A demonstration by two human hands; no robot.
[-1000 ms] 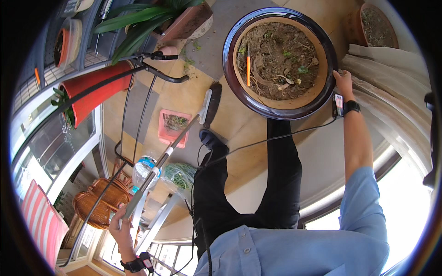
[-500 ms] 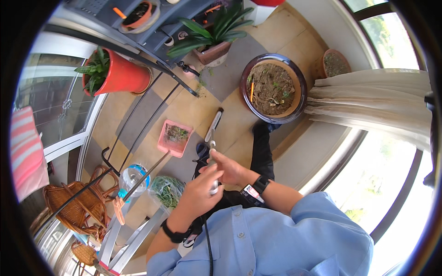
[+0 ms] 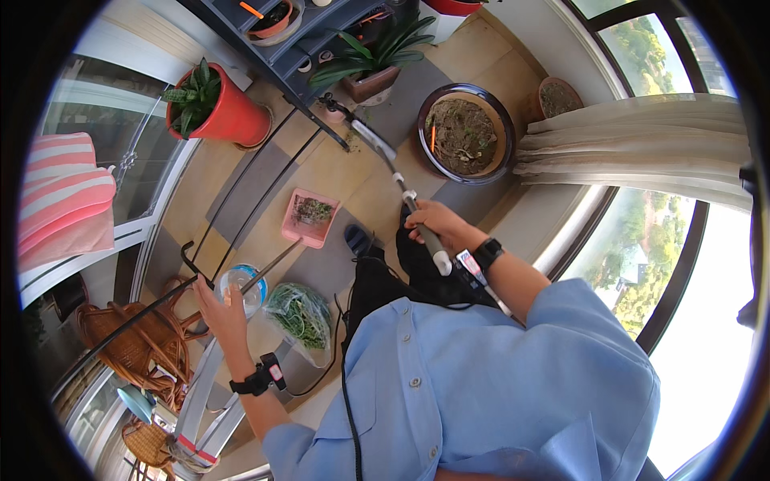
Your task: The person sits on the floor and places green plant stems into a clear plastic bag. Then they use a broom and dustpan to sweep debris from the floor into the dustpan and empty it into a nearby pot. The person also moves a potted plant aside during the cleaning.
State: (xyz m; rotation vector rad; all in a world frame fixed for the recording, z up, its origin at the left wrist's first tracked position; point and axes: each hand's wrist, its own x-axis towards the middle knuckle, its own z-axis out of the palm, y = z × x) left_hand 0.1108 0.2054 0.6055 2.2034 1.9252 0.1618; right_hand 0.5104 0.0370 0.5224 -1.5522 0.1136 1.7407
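My right hand point(image 3: 437, 226) is closed around the grey handle of a slim broom point(image 3: 399, 178), whose narrow pale head points up and left toward the shelf. My left hand point(image 3: 223, 314) is at the upper end of the dustpan handle, fingers stretched and thumb apart, and it covers the orange grip. The handle runs down to a pink dustpan point(image 3: 294, 227) on the tiles, which holds soil and green plant scraps. Whether my left palm touches the handle is hidden.
A clear water bottle point(image 3: 243, 282) and a plastic bag of greens point(image 3: 299, 313) stand beside the dustpan handle. A black metal rail point(image 3: 255, 192), a red planter point(image 3: 233, 116), a large dark-rimmed pot point(image 3: 507, 152), a shelf point(image 3: 281, 60) and wicker chairs point(image 3: 120, 345) surround me.
Both hands were together on the broom. My left hand has let go and moved left to the dustpan handle. My right hand has swung the broom up and right, off the floor.
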